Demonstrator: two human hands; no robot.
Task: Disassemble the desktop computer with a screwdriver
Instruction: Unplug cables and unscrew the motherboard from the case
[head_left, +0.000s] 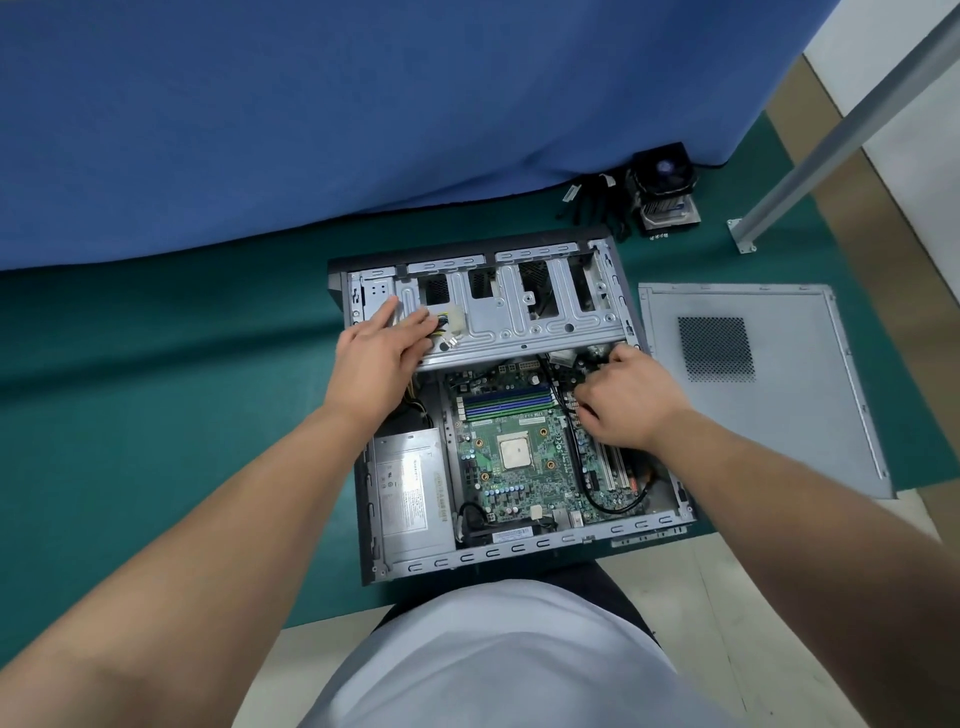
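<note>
The open desktop case lies on its side on a green mat, its green motherboard with a bare CPU exposed. My left hand rests flat on the left end of the metal drive cage, its fingers touching a bundle of power cables with white connectors. At the motherboard's upper right edge, my right hand has its fingers curled around black cables. The grey power supply sits in the case's lower left. No screwdriver is in view.
The removed grey side panel lies on the mat right of the case. A CPU cooler with fan, loose black cables and several small screws sit behind the case by a blue cloth. A metal leg stands at right.
</note>
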